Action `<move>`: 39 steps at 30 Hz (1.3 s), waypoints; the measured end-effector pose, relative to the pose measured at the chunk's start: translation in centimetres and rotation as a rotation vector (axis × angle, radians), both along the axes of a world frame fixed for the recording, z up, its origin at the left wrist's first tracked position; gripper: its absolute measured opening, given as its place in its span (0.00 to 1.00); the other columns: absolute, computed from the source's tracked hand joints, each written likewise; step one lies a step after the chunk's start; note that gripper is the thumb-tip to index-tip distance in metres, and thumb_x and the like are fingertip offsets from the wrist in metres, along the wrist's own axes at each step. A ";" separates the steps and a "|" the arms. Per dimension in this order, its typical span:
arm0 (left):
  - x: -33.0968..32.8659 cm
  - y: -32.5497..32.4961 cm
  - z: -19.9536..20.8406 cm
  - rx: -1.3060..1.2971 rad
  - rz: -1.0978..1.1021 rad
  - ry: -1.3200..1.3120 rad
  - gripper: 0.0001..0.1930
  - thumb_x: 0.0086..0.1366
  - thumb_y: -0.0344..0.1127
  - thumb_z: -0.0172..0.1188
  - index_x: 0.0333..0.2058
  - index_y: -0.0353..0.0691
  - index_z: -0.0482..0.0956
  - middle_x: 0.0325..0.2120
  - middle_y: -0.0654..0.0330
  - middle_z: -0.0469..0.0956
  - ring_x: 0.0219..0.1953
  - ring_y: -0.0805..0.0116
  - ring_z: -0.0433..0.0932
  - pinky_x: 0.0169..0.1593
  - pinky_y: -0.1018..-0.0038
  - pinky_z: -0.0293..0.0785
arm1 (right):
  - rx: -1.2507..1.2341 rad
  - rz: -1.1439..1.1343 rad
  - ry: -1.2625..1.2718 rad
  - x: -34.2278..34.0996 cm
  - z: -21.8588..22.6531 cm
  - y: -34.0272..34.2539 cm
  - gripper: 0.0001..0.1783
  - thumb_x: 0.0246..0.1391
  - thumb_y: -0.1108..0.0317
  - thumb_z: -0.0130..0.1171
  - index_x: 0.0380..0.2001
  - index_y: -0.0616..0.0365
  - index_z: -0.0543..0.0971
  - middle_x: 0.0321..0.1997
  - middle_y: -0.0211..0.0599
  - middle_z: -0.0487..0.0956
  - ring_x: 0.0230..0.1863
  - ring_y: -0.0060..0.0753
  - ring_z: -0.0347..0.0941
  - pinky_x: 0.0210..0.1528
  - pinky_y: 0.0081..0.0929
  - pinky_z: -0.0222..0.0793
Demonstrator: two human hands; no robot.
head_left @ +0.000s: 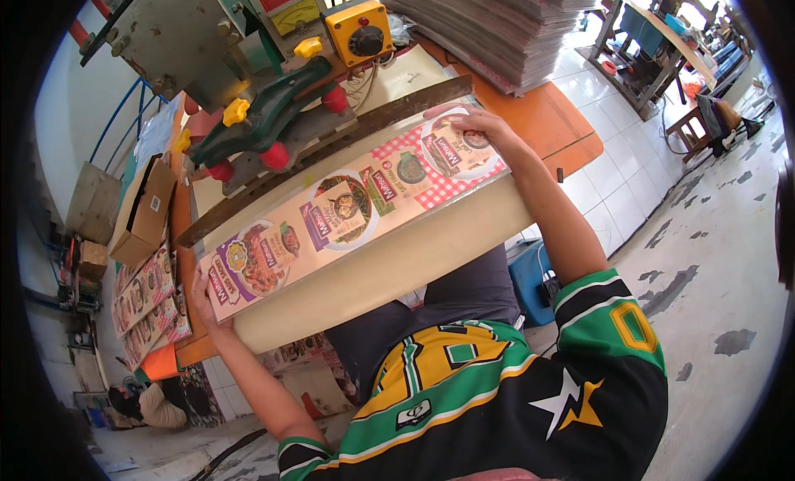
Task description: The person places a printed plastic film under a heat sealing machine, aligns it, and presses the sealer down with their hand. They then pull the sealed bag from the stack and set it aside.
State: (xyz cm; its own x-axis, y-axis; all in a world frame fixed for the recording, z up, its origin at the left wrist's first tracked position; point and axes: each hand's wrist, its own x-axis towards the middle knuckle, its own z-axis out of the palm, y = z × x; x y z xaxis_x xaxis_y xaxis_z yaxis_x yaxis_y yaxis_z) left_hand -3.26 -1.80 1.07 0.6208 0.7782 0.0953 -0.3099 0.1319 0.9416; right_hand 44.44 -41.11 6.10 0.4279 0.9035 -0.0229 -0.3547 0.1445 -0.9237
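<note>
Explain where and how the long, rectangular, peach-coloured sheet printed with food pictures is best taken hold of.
Probably by the two short ends of the sheet, one grip from each side: left grip at the lower-left end, right grip at the upper-right. It is long and lies flat, slanting across a smooth cream-coloured surface, so holding both ends should stop it swinging round.

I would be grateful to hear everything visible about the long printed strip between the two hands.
The printed strip is narrow and rectangular, glossy like coated paper or plastic, with food pictures on peach and a red-and-white check toward its right end. It looks flat, slanting across a cream surface, left end nearer the person. The left hand touches its left end, the right hand its right.
</note>
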 end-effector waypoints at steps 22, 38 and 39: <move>-0.3 0.0 0.6 0.040 0.002 0.046 0.12 0.76 0.37 0.55 0.48 0.33 0.74 0.40 0.52 0.82 0.38 0.67 0.85 0.43 0.73 0.84 | -0.084 -0.057 -0.067 0.9 -1.9 0.5 0.11 0.68 0.65 0.56 0.48 0.59 0.76 0.48 0.37 0.82 0.46 0.23 0.81 0.50 0.22 0.78; 0.0 0.0 0.0 0.125 0.089 0.082 0.14 0.76 0.42 0.57 0.46 0.35 0.77 0.35 0.57 0.84 0.33 0.73 0.84 0.37 0.79 0.81 | -0.014 -0.012 -0.033 -0.4 -0.7 0.2 0.23 0.65 0.60 0.59 0.58 0.62 0.78 0.46 0.38 0.84 0.43 0.25 0.83 0.48 0.23 0.81; 0.0 -0.3 -0.1 0.133 0.111 0.093 0.15 0.76 0.42 0.57 0.47 0.34 0.77 0.36 0.57 0.84 0.33 0.73 0.84 0.38 0.79 0.82 | -0.011 0.001 -0.040 -0.7 -0.2 0.1 0.24 0.64 0.60 0.59 0.59 0.63 0.77 0.46 0.39 0.84 0.43 0.25 0.83 0.48 0.23 0.81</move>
State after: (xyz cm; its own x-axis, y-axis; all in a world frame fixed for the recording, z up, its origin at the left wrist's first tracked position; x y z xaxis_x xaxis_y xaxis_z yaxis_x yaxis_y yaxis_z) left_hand -3.24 -2.08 0.98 0.5424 0.8270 0.1478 -0.2263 -0.0255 0.9737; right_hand 43.70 -40.97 5.89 0.4279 0.9037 -0.0156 -0.3172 0.1340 -0.9388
